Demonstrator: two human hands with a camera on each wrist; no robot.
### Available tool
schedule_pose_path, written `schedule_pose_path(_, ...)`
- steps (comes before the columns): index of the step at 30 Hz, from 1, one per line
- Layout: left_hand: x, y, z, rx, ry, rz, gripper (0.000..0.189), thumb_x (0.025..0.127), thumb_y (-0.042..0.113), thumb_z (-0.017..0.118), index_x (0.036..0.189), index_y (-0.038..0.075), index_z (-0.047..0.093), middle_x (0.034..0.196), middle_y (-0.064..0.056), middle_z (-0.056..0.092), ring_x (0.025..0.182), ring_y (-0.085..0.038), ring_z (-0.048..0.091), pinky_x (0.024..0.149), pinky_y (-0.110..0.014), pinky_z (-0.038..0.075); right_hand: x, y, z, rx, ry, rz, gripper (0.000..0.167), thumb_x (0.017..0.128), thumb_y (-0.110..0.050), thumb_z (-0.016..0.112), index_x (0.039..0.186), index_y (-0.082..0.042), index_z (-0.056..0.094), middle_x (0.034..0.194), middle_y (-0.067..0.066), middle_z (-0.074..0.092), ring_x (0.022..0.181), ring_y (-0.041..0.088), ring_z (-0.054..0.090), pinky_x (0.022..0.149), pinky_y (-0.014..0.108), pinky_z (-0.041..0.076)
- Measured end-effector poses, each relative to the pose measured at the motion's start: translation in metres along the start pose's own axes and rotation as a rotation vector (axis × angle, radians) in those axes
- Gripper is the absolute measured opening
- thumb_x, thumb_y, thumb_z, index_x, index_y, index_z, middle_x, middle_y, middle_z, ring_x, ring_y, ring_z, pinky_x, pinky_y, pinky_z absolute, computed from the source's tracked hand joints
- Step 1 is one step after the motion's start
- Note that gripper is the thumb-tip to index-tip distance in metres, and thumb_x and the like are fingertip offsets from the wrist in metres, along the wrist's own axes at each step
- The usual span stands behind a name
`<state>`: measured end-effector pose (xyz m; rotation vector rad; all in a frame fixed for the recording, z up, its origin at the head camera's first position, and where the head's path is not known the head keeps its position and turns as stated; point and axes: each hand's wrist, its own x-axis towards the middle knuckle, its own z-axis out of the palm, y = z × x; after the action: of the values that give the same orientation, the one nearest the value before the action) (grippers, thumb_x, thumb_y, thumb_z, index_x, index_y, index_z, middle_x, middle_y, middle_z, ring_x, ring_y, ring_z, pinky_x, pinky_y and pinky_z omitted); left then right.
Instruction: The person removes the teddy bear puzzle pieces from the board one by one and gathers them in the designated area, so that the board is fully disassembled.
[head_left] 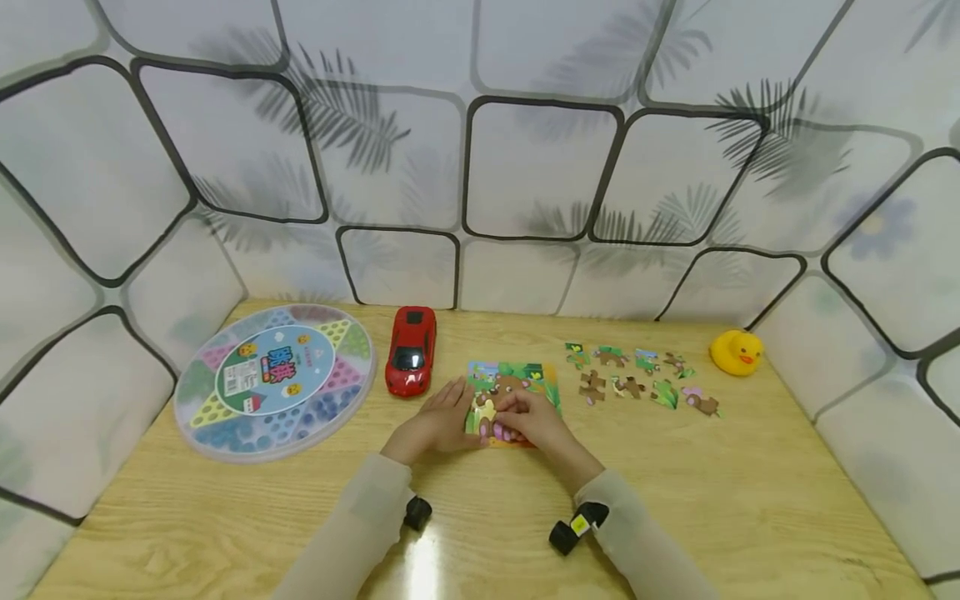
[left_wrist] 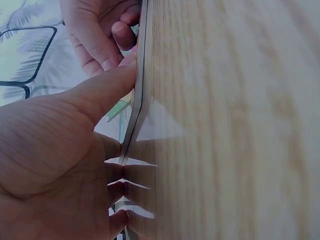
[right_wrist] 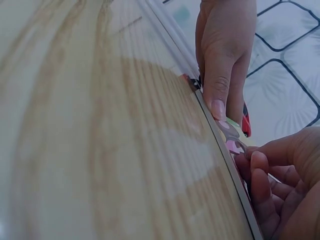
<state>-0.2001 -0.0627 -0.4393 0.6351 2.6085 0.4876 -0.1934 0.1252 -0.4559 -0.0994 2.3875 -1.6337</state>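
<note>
A small jigsaw puzzle board point(head_left: 552, 385) with a brown bear picture lies on the wooden table, partly covered by both hands. My left hand point(head_left: 437, 423) rests flat along its left edge; in the left wrist view the thumb point(left_wrist: 107, 90) presses on the board and the fingers stretch past its side. Over the lower middle of the board, my right hand point(head_left: 542, 423) pinches a puzzle piece point(right_wrist: 233, 147) between thumb and forefinger. In the right wrist view this piece looks pink and greyish and stands slightly tilted off the board. The fingers hide part of it.
Several loose puzzle pieces point(head_left: 627, 387) lie right of the board, with a yellow rubber duck point(head_left: 737, 352) beyond them. A red toy car point(head_left: 411, 350) stands at the back left of the board. Farther left lies a round Chinese checkers set point(head_left: 276, 379). Patterned cloth walls point(head_left: 540, 167) enclose the table.
</note>
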Motion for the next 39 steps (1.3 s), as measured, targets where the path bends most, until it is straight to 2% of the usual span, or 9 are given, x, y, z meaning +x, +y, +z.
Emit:
schedule_pose_path(5, -0.001, 0.000, -0.001, -0.009, 0.010, 0.004, 0.091, 0.089, 0.047, 0.060, 0.150, -0.001, 0.014, 0.157, -0.020, 0.005, 0.144, -0.034, 0.003, 0.115, -0.047, 0.010, 0.001, 0.001, 0.001, -0.006, 0.026, -0.001, 0.012, 0.086, -0.005, 0.067, 0.094, 0.003, 0.065, 0.067, 0.003, 0.061, 0.050, 0.008, 0.052, 0.046, 0.019, 0.043)
schedule_pose_path(9, -0.002, 0.002, -0.003, -0.013, -0.004, -0.003, 0.092, 0.089, 0.047, 0.061, 0.151, -0.001, 0.013, 0.157, -0.019, 0.003, 0.144, -0.034, 0.001, 0.115, -0.046, 0.009, 0.000, 0.003, -0.003, 0.049, 0.032, -0.003, 0.015, 0.086, -0.004, 0.067, 0.097, 0.006, 0.063, 0.067, 0.001, 0.061, 0.049, 0.007, 0.053, 0.045, 0.019, 0.044)
schedule_pose_path(13, -0.003, 0.002, -0.002, -0.018, -0.003, -0.011, 0.092, 0.088, 0.048, 0.062, 0.150, -0.001, 0.014, 0.157, -0.019, 0.004, 0.144, -0.034, 0.002, 0.115, -0.046, 0.010, -0.001, 0.007, -0.009, 0.122, 0.015, -0.001, 0.019, 0.087, -0.005, 0.066, 0.102, 0.007, 0.061, 0.072, 0.002, 0.063, 0.051, 0.007, 0.055, 0.048, 0.019, 0.047)
schedule_pose_path(17, -0.003, 0.002, -0.001, -0.030, -0.006, -0.008, 0.092, 0.088, 0.046, 0.062, 0.150, -0.001, 0.013, 0.157, -0.019, 0.003, 0.144, -0.034, 0.001, 0.115, -0.046, 0.009, -0.005, 0.011, -0.020, 0.147, 0.025, 0.002, 0.019, 0.089, -0.006, 0.064, 0.104, 0.006, 0.062, 0.077, 0.003, 0.065, 0.056, 0.008, 0.056, 0.052, 0.020, 0.049)
schedule_pose_path(23, -0.004, 0.003, 0.000, -0.041, -0.002, 0.002, 0.091, 0.089, 0.045, 0.062, 0.150, -0.001, 0.013, 0.157, -0.020, 0.003, 0.144, -0.035, 0.001, 0.115, -0.047, 0.009, -0.012, 0.020, -0.047, 0.163, 0.077, 0.026, 0.021, 0.089, -0.009, 0.065, 0.104, 0.005, 0.061, 0.078, 0.002, 0.064, 0.058, 0.009, 0.056, 0.055, 0.021, 0.049)
schedule_pose_path(32, -0.002, 0.002, -0.001, -0.033, 0.003, 0.004, 0.093, 0.088, 0.048, 0.061, 0.150, -0.001, 0.013, 0.157, -0.020, 0.003, 0.144, -0.035, 0.002, 0.115, -0.047, 0.010, -0.031, 0.037, -0.100, 0.256, 0.178, 0.041, 0.021, 0.090, -0.005, 0.063, 0.106, 0.008, 0.057, 0.079, -0.001, 0.064, 0.060, 0.008, 0.056, 0.057, 0.020, 0.050)
schedule_pose_path(39, -0.002, 0.002, -0.004, -0.032, 0.000, 0.003, 0.094, 0.088, 0.050, 0.061, 0.150, -0.001, 0.012, 0.157, -0.020, 0.002, 0.144, -0.035, 0.001, 0.115, -0.047, 0.009, -0.046, 0.048, -0.136, 0.192, 0.241, 0.034, 0.023, 0.092, -0.007, 0.061, 0.108, 0.009, 0.058, 0.077, -0.005, 0.064, 0.061, 0.007, 0.056, 0.059, 0.021, 0.051)
